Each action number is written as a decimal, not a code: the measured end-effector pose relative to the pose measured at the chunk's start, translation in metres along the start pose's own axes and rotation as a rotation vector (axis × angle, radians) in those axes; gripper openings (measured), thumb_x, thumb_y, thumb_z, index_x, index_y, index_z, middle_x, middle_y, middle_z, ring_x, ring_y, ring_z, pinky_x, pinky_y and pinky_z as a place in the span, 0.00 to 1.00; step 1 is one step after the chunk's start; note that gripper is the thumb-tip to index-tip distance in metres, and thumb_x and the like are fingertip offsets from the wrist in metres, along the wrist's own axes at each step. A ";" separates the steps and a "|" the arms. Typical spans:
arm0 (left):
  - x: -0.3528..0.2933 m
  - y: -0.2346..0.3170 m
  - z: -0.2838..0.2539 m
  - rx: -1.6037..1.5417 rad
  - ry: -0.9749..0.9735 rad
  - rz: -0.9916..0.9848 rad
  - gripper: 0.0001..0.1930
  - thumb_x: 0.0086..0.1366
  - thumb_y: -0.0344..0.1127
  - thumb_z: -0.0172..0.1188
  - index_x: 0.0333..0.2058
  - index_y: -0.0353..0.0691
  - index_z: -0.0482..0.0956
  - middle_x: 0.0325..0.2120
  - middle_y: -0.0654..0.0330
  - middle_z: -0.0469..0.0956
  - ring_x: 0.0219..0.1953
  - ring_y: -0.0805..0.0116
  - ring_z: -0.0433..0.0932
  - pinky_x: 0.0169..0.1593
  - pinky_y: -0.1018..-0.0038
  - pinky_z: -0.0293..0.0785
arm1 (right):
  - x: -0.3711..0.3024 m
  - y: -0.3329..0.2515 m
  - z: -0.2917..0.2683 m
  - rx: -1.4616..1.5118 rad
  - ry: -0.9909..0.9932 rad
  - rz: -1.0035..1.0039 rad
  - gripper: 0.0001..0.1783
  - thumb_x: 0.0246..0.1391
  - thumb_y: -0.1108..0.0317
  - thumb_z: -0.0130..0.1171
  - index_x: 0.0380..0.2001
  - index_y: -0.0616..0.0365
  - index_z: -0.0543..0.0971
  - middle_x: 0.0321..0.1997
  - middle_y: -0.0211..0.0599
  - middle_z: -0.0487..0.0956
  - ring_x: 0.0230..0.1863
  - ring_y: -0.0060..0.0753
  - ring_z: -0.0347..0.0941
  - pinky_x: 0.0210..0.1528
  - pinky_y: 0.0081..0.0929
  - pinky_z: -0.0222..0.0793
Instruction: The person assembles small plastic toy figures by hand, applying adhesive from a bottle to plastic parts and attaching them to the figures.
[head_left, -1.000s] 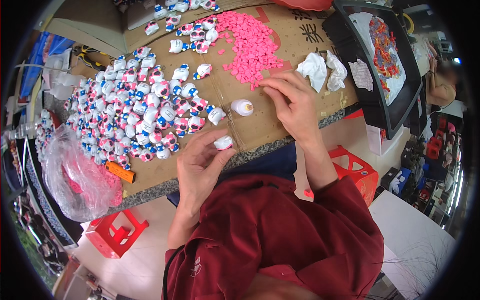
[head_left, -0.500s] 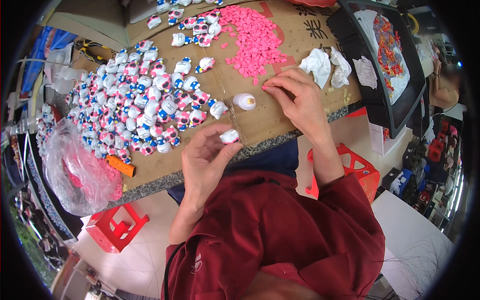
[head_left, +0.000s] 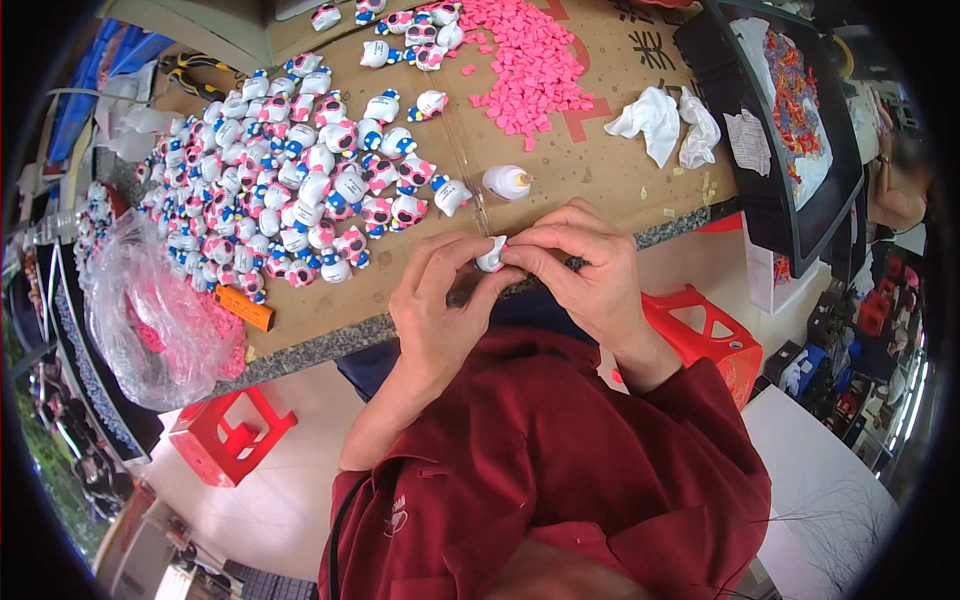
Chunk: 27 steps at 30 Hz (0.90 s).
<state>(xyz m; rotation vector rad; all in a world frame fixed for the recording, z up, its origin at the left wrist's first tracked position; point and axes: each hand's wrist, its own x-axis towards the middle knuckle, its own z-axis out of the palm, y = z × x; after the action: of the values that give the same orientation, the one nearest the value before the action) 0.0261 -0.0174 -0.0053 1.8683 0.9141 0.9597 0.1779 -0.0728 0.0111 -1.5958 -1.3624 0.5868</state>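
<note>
Over the table's front edge my two hands meet at a small white cat figurine (head_left: pixel 490 256). My left hand (head_left: pixel 438 298) pinches it between thumb and fingers. My right hand (head_left: pixel 592 268) is closed at the figurine's right side, thumb and forefinger pressing a small pink piece against it; the piece is mostly hidden by the fingertips. Just beyond stands a small white squeeze bottle (head_left: pixel 504 182) with a yellowish tip. A large heap of white, pink and blue cat figurines (head_left: pixel 270 185) covers the left of the table. Farther back lies a pile of small pink pieces (head_left: pixel 525 70).
Crumpled white tissues (head_left: pixel 648 125) lie at the right beside a black tray (head_left: pixel 748 140) with red and purple items. A clear plastic bag (head_left: pixel 150 310), an orange box cutter (head_left: pixel 244 307) and pliers (head_left: pixel 195 75) lie at the left. Red stools (head_left: pixel 225 440) stand below.
My right hand has come left and nearer with the pink piece, up to the figurine. My left hand has shifted slightly right, still gripping the figurine. The view has tilted a little.
</note>
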 end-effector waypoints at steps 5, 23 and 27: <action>-0.003 -0.003 -0.007 -0.410 -0.104 -0.314 0.16 0.50 0.20 0.67 0.38 0.33 0.76 0.37 0.57 0.77 0.34 0.72 0.79 0.37 0.78 0.79 | 0.002 -0.005 -0.002 0.202 0.002 0.353 0.06 0.40 0.73 0.68 0.25 0.57 0.83 0.26 0.30 0.78 0.29 0.30 0.71 0.30 0.25 0.66; 0.003 -0.003 -0.016 -0.494 -0.113 -0.329 0.16 0.55 0.20 0.61 0.44 0.32 0.78 0.42 0.53 0.78 0.42 0.70 0.78 0.46 0.77 0.75 | 0.001 0.003 0.006 0.020 0.069 -0.214 0.13 0.36 0.78 0.67 0.31 0.59 0.82 0.29 0.32 0.78 0.30 0.33 0.70 0.31 0.27 0.67; 0.007 0.000 -0.020 -0.287 -0.112 -0.240 0.15 0.52 0.22 0.63 0.41 0.34 0.80 0.40 0.53 0.79 0.41 0.68 0.79 0.44 0.76 0.76 | -0.001 0.002 0.011 0.036 0.093 -0.164 0.12 0.36 0.77 0.68 0.30 0.59 0.82 0.28 0.32 0.78 0.30 0.33 0.70 0.31 0.27 0.67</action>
<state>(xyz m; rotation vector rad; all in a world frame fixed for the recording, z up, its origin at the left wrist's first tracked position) 0.0114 -0.0047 0.0037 1.5164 0.8611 0.7858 0.1697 -0.0704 0.0038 -1.4487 -1.3896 0.4312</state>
